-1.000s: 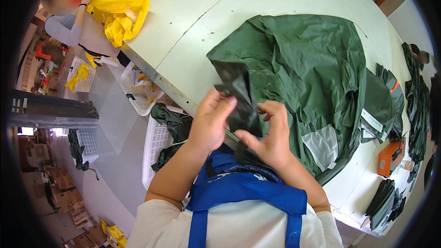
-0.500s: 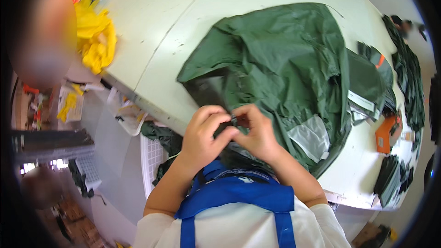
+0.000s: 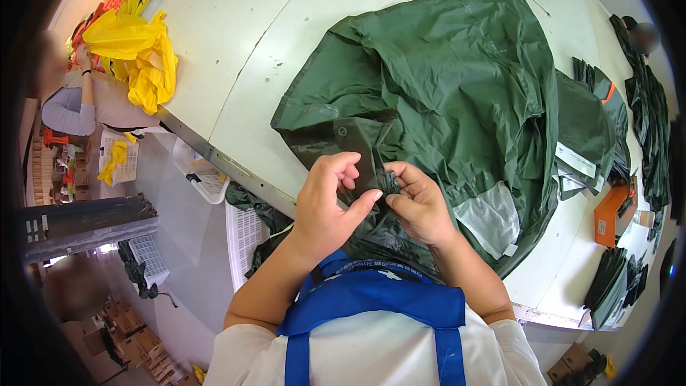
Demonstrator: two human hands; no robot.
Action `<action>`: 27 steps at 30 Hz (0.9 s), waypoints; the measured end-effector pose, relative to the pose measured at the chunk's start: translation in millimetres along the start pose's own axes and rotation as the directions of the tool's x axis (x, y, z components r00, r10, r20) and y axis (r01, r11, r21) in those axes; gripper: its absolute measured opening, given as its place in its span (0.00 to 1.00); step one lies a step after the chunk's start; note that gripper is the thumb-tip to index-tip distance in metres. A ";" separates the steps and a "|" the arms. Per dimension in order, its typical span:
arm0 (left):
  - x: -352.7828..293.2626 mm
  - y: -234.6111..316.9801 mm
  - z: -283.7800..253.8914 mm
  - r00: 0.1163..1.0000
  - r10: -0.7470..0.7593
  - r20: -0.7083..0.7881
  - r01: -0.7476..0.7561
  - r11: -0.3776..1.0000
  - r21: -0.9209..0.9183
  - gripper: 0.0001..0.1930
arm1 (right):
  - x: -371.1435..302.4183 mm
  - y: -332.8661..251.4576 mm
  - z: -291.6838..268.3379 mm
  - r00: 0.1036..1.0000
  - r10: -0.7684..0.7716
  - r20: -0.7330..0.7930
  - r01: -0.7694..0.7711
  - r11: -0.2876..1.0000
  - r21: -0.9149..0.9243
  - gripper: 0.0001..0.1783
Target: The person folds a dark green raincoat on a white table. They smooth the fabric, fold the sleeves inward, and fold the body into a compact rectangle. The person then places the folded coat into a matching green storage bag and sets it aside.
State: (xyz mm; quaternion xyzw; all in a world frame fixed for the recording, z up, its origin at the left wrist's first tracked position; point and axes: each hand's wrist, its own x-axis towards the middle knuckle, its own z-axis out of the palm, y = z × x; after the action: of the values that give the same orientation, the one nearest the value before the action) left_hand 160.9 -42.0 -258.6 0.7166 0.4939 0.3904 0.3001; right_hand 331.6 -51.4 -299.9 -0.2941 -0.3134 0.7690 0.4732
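A dark green waterproof garment (image 3: 457, 71) lies spread and creased on the white table in front of me. Along its near edge is a darker flap (image 3: 355, 144) with a round snap on it. My right hand (image 3: 420, 204) pinches the garment's dark edge strip between thumb and fingers. Just left of it, my left hand (image 3: 330, 204) is open, thumb stretched out and fingers half curled beside the flap. A silvery patch (image 3: 490, 216) shows on the garment to the right of my right hand. Exactly what lies under my right fingertips is hidden.
Folded dark green pieces (image 3: 587, 125) with white labels and an orange box (image 3: 609, 216) sit at the right. At the far left a person handles a yellow garment (image 3: 146, 57). White baskets (image 3: 245, 239) stand below the table's left edge (image 3: 236, 171).
My hands were close together at the garment's edge. Now the left has let go and its fingers have spread, while the right keeps its pinch. The flap's snap has come into sight.
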 end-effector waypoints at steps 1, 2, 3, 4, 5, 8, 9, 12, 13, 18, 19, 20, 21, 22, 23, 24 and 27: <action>0.6 2.4 1.2 1.000 0.020 -0.012 -0.020 0.999 0.025 0.28 | 0.1 -1.6 0.6 1.000 0.013 -0.008 -0.012 0.997 0.074 0.24; 1.3 4.5 2.2 0.999 0.041 -0.023 -0.040 0.998 0.050 0.27 | -0.3 -0.7 -0.9 0.999 0.007 -0.038 -0.004 0.996 0.092 0.24; 2.7 6.7 2.7 0.997 0.069 -0.033 -0.067 0.996 0.061 0.26 | -1.1 0.0 -2.3 0.998 0.002 -0.067 0.006 0.994 0.109 0.24; 3.8 8.8 3.1 0.994 0.097 -0.042 -0.094 0.993 0.072 0.25 | -1.5 0.6 -3.3 0.995 -0.004 -0.097 0.016 0.992 0.126 0.24; 4.2 9.6 3.6 0.991 0.125 -0.051 -0.121 0.989 0.084 0.24 | -1.9 -2.4 -2.0 0.996 -0.012 -0.088 0.021 0.994 0.108 0.24; 4.5 2.3 4.7 0.963 0.268 0.038 -0.267 0.913 0.308 0.20 | -4.8 -9.8 4.2 0.997 -0.025 -0.079 0.025 1.000 0.005 0.25; 7.3 7.5 4.8 0.964 0.260 0.053 -0.261 0.896 0.359 0.16 | -5.6 -8.2 3.5 0.996 -0.024 -0.089 0.019 0.998 -0.066 0.26; 14.1 7.9 6.2 0.953 0.253 0.164 -0.289 0.923 0.255 0.17 | -9.5 -4.6 0.9 0.995 -0.035 -0.095 0.017 0.982 -0.186 0.31; 16.8 11.3 1.6 0.952 0.203 0.228 -0.256 0.937 0.236 0.15 | -10.1 -4.1 0.5 0.993 -0.055 -0.105 0.031 0.974 -0.223 0.32; 20.2 16.6 6.7 0.952 0.099 0.290 -0.140 0.983 0.122 0.14 | -12.5 0.9 -0.9 0.972 -0.191 -0.138 0.056 0.757 -0.651 0.38; 20.0 16.9 9.4 0.954 0.095 0.284 -0.142 0.978 0.152 0.15 | -11.6 3.9 -0.8 0.958 -0.266 -0.112 0.098 0.666 -0.739 0.39; 19.0 14.8 11.6 0.957 0.085 0.277 -0.137 0.975 0.176 0.15 | -11.9 4.5 0.6 0.954 -0.277 -0.118 0.093 0.644 -0.760 0.39; 17.7 11.0 14.4 0.960 0.075 0.269 -0.132 0.971 0.201 0.16 | -12.3 5.3 1.7 0.950 -0.288 -0.122 0.088 0.621 -0.779 0.38; 17.7 9.5 16.3 0.963 0.065 0.260 -0.126 0.966 0.226 0.16 | -12.4 5.6 2.3 0.946 -0.299 -0.127 0.082 0.598 -0.798 0.38; 19.5 11.9 17.1 0.966 0.094 0.241 -0.150 0.962 0.229 0.14 | -12.2 4.6 2.3 0.943 -0.307 -0.128 0.093 0.612 -0.785 0.37; 19.1 10.8 19.0 0.965 0.132 0.227 -0.190 0.948 0.255 0.13 | -11.9 3.0 1.5 0.945 -0.305 -0.121 0.100 0.618 -0.780 0.37; 21.5 6.9 24.0 0.946 0.232 0.225 -0.295 0.906 0.304 0.11 | -12.4 -0.7 -2.2 0.940 -0.325 -0.104 0.137 0.638 -0.757 0.35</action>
State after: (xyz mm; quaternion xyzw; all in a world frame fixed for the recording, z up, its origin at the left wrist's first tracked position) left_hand 189.2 -25.1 -259.7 0.8502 0.4211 0.2705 0.1632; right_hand 338.4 -62.0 -298.8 -0.5047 -0.5760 0.4683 0.4407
